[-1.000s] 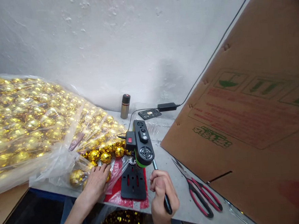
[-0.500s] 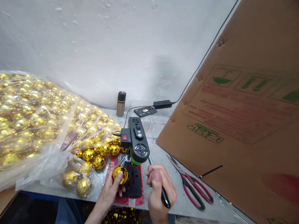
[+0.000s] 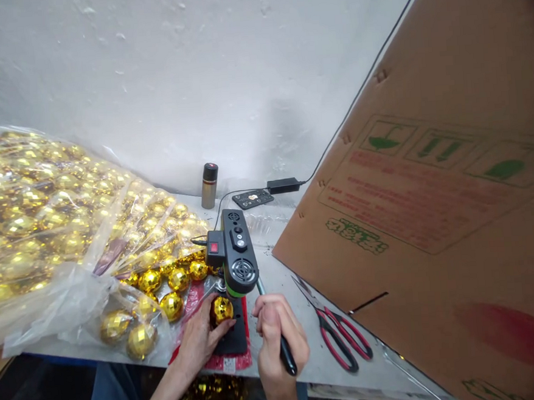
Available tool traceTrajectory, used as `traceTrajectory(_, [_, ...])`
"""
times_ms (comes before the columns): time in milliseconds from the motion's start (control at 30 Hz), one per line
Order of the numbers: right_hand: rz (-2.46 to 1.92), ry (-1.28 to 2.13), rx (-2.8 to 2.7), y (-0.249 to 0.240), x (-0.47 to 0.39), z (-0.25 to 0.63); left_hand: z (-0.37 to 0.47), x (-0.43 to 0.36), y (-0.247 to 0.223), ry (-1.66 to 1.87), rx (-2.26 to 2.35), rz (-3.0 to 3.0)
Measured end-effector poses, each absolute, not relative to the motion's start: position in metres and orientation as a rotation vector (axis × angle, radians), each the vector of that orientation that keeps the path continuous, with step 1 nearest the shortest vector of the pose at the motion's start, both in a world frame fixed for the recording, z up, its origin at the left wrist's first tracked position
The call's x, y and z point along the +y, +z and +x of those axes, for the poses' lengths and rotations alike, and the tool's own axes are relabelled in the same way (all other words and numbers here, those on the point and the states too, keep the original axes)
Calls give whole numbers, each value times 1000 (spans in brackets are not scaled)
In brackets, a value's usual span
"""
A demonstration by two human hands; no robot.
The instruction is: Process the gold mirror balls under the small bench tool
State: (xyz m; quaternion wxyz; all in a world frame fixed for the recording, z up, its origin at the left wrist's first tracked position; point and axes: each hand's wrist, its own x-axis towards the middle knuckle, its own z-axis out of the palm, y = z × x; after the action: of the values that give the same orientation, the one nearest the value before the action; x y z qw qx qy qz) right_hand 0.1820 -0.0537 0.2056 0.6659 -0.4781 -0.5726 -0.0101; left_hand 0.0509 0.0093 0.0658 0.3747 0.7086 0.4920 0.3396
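Note:
A gold mirrored ball (image 3: 223,310) is held between the thumb and fingers of my left hand (image 3: 198,336), over the black base plate (image 3: 231,342) of a small machine. My right hand (image 3: 280,333) is wrapped round the machine's lever (image 3: 287,356), a metal rod with a black grip. The machine's black head (image 3: 240,250), with round vents and a red switch at its side, stands above and just right of the ball. A red sheet (image 3: 194,296) lies under the base.
Loose gold balls (image 3: 171,306) and a large clear bag of balls (image 3: 34,204) lie at the left. A spray can (image 3: 209,186) and a power adapter (image 3: 283,185) stand behind. Red-handled scissors (image 3: 335,329) and a big cardboard box (image 3: 430,182) are at the right.
My left hand has moved the ball slightly right and in toward the machine, its fingers now spread round the ball's sides. My right hand keeps its hold on the lever. The view has shifted slightly.

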Motion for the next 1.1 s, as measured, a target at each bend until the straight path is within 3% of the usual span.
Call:
traceTrajectory(367, [-1088,-5,-1312,198,-56,185,61,18,67,834,1211,2130])
traceTrajectory(667, [-1082,-128,-1280,148,-55,183,62,18,60,831,1199,2117])
traceTrajectory(1100, [-1062,-232,-1219,136,-46,179,66,18,50,915,1215,2089])
